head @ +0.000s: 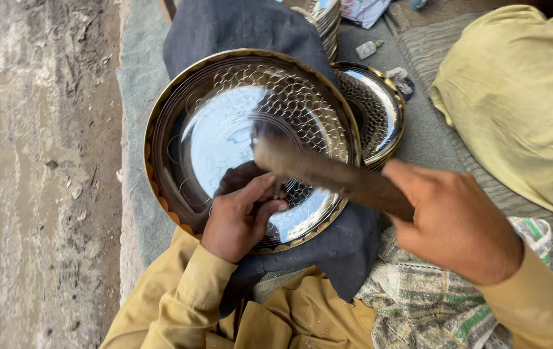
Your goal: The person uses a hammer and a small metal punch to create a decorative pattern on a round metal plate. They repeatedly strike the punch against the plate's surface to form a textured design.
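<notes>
from the head camera, two shiny metal plates lie flat in plain sight: one large plate (224,129) resting on a dark cloth (244,29) over the person's lap, and a second plate (373,110) just beside it to the right, partly tucked under its rim; a stack of more plates (325,19) stands at the top edge, too cropped to count. two hands are at work. the left hand (237,220) rests on the near rim of the large plate, its fingers (266,194) curled narrow and pinched, perhaps around a small tool, though that is hidden. the right hand (451,223) is closed tight around one wooden hammer (328,174), whose blurred head hangs over the plate's middle. the large plate is mirror-bright with a gold-coloured scalloped rim, a smooth centre and a band of small scale-like dents across its upper right part. one striped rag (418,297) lies by the right sleeve.
</notes>
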